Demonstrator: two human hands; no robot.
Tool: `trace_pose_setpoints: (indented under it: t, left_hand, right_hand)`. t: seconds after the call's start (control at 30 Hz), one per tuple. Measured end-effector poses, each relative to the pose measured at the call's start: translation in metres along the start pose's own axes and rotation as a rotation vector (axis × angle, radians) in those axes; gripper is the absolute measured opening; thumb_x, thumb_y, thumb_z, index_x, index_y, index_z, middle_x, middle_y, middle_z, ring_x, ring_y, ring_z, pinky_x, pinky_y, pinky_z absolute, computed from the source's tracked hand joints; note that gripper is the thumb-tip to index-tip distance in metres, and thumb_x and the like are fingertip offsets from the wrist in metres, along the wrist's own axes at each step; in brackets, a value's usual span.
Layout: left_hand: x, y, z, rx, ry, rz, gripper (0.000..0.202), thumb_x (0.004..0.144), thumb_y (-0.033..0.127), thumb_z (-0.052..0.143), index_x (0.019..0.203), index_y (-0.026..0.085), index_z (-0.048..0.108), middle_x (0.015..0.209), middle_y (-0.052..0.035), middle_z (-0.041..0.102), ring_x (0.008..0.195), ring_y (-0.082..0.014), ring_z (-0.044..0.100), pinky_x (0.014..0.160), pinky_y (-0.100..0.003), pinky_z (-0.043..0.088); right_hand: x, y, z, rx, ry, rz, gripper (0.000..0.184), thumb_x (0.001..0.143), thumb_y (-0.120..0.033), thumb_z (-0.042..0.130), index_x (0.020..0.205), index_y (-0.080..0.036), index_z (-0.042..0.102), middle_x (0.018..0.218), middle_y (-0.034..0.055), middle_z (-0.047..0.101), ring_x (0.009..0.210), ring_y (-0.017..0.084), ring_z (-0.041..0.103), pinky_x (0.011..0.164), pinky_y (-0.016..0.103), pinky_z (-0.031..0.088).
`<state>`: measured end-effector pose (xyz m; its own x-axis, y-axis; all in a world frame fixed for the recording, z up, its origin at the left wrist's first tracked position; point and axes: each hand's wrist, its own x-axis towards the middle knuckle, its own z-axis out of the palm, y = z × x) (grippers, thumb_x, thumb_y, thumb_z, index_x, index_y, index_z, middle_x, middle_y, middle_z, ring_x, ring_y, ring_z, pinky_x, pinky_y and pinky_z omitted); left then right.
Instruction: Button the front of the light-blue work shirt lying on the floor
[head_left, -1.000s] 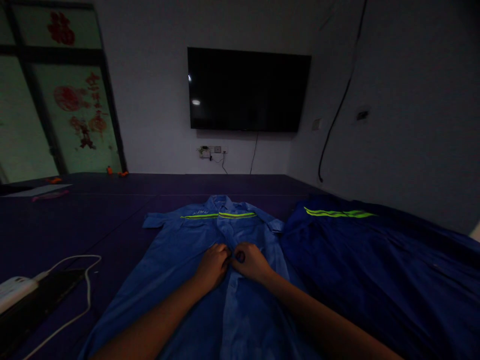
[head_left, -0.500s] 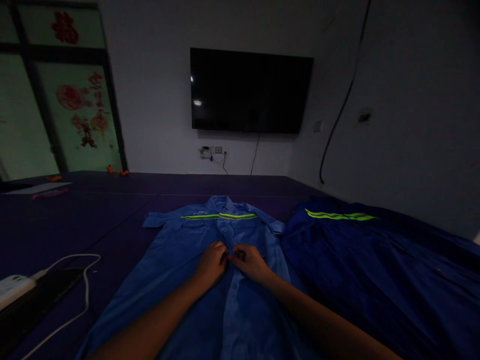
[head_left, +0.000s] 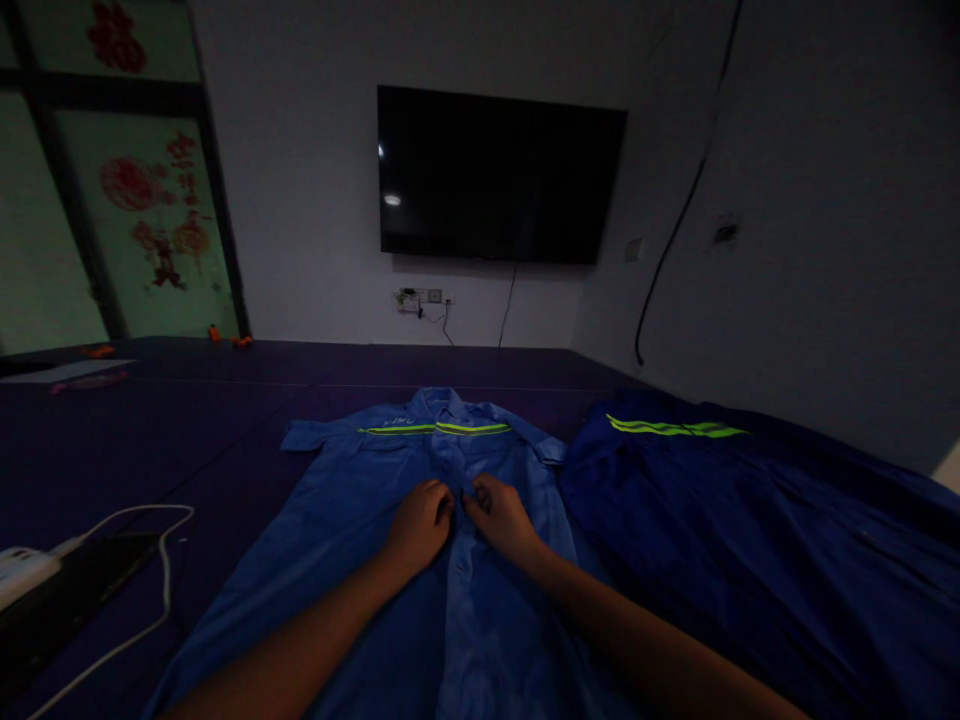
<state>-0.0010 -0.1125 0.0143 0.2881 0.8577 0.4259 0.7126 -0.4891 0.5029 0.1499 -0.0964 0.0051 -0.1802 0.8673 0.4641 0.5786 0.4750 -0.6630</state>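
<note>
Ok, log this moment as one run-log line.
left hand: on light blue shirt placket | right hand: same placket, fingertips close | dark blue garment: beside, untouched | grip: unclear

A dark purple surface (head_left: 225, 420) is seen, on which a light blue shirt (head_left: 352, 560) is spread flat, a dark blue garment (head_left: 750, 540) is laid just beside it, and a white cable (head_left: 161, 560) is trailed at the left.

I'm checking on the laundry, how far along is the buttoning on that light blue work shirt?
The light blue shirt lies flat, front up. Below the hands its front edges meet, so that stretch looks closed. The left hand and right hand pinch the placket mid-chest. The part up to the collar looks left, though it's dim. The dark blue garment lies untouched alongside.
</note>
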Motion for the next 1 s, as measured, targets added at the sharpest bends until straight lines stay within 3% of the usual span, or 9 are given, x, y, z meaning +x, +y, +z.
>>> trace_pose_setpoints:
  t: [0.37,0.6,0.8,1.0]
  left_hand:
    - [0.000,-0.002,0.001,0.020,-0.014,-0.018,0.010,0.074,0.012,0.043,0.072,0.017,0.052,0.076,-0.0030,0.056,0.076,-0.0150,0.052,0.070,-0.027,0.039]
    - [0.000,-0.003,0.002,0.041,-0.012,-0.022,0.010,0.075,0.012,0.043,0.071,0.017,0.051,0.074,-0.0031,0.055,0.074,-0.0152,0.052,0.068,-0.027,0.039]
    - [0.000,-0.003,0.002,0.045,-0.025,-0.025,0.009,0.074,0.013,0.043,0.072,0.017,0.051,0.076,-0.0028,0.056,0.076,-0.0156,0.052,0.070,-0.027,0.039]
    - [0.000,-0.002,0.001,0.045,-0.014,-0.033,0.010,0.073,0.011,0.043,0.071,0.017,0.051,0.075,-0.0026,0.056,0.075,-0.0153,0.052,0.071,-0.027,0.040]
  right_hand:
    - [-0.003,-0.007,-0.002,0.070,-0.125,-0.021,0.010,0.071,-0.025,0.055,0.068,-0.016,0.056,0.051,-0.0042,0.048,0.048,0.008,0.045,0.045,0.017,0.031]
    - [-0.002,-0.008,-0.005,0.029,-0.138,-0.061,0.032,0.084,-0.031,0.039,0.060,-0.016,0.053,0.052,-0.0022,0.050,0.049,0.009,0.045,0.047,0.019,0.030]
    - [-0.001,-0.004,-0.004,0.042,-0.157,-0.076,0.021,0.081,-0.022,0.040,0.071,-0.016,0.058,0.064,0.0000,0.059,0.059,0.011,0.053,0.053,0.019,0.035]
    - [-0.001,-0.004,-0.002,0.063,-0.141,-0.063,0.015,0.076,-0.016,0.044,0.074,-0.017,0.059,0.061,-0.0009,0.059,0.054,0.010,0.053,0.051,0.019,0.037]
